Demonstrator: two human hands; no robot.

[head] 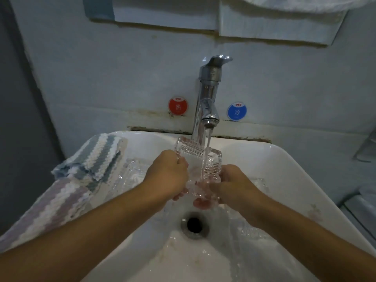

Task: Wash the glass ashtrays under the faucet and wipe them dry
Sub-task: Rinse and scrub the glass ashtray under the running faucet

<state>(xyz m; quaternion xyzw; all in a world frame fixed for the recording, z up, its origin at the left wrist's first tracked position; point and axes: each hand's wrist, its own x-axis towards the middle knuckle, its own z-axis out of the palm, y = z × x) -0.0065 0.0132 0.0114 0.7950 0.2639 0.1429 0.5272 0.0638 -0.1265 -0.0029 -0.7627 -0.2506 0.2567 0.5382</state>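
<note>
A square ribbed glass ashtray (200,157) is held tilted over the white sink (284,165), right under the chrome faucet (207,98). Water runs from the spout onto its right side. My left hand (168,174) grips its left edge and my right hand (232,184) grips its lower right edge, fingers curled beneath. Another glass ashtray (132,171) lies in the basin at the left beside my left forearm. A further glass piece (252,231) shows in the basin at the right, partly hidden by my right forearm.
Striped cloths (97,157) are draped over the sink's left rim. The drain (195,224) sits below my hands. Red (178,105) and blue (236,111) stickers flank the faucet on the wall. A rack edge stands at the far right.
</note>
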